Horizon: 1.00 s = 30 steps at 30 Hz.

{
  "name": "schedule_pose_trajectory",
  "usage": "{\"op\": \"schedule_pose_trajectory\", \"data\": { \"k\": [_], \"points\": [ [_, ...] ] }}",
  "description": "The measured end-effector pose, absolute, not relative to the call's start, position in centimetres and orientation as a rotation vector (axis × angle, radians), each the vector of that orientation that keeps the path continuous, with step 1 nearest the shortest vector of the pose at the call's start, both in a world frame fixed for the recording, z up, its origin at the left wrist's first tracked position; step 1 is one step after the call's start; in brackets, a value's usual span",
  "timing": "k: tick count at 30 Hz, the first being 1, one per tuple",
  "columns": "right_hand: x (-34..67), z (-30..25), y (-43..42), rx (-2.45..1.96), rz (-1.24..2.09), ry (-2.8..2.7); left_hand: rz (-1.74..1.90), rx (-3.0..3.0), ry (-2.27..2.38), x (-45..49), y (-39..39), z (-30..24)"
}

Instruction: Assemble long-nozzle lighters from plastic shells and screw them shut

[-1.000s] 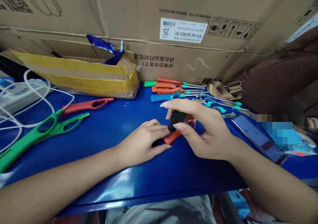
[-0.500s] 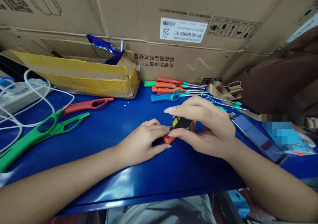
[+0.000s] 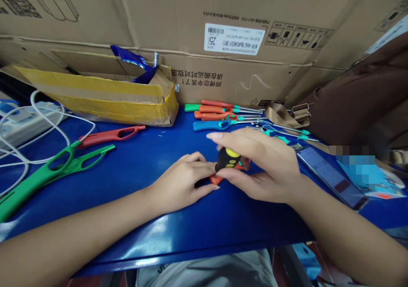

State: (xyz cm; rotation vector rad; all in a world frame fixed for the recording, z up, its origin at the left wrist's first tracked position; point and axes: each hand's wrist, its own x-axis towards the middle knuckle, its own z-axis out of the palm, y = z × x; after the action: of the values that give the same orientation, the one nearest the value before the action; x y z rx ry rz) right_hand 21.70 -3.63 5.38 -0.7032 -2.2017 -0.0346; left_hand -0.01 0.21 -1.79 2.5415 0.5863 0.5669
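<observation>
My right hand (image 3: 267, 166) is curled around a short screwdriver (image 3: 227, 158) with a black and yellow handle, its thumb on the near side and a finger raised above. The screwdriver's tip is hidden behind the handle and my left fingers. Under it, an orange lighter (image 3: 216, 179) lies on the blue table, mostly covered by both hands. My left hand (image 3: 186, 177) rests on the table, its fingers and thumb closed about the orange lighter's left end.
Several long-necked lighters (image 3: 219, 116) lie at the back, beside loose metal necks. Green lighter shells (image 3: 35, 185) and a red shell (image 3: 111, 136) are at left, near a power strip (image 3: 28, 123) with white cables. A taped carton (image 3: 121, 104) stands behind; a phone (image 3: 331, 178) lies right.
The screwdriver handle has tipped so that more of its yellow end shows. My right hand has shifted slightly left and its fingers have turned; my left hand stays in place.
</observation>
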Motion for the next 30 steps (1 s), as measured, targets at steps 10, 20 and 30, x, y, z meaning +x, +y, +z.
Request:
{"op": "schedule_pose_trajectory", "data": {
  "k": [10, 20, 30],
  "points": [
    [21.5, 5.4, -3.6, -0.68, -0.055, -2.146, 0.555, 2.623, 0.592, -0.1, 0.2, -1.7],
    [21.4, 5.9, -3.7, -0.632, 0.075, -2.173, 0.533, 2.752, 0.561, -0.2, 0.3, -1.4],
    [22.4, 5.9, -3.5, -0.698, 0.298, -2.304, 0.502, 2.698, 0.561, -0.3, 0.5, -1.4]
  ]
}}
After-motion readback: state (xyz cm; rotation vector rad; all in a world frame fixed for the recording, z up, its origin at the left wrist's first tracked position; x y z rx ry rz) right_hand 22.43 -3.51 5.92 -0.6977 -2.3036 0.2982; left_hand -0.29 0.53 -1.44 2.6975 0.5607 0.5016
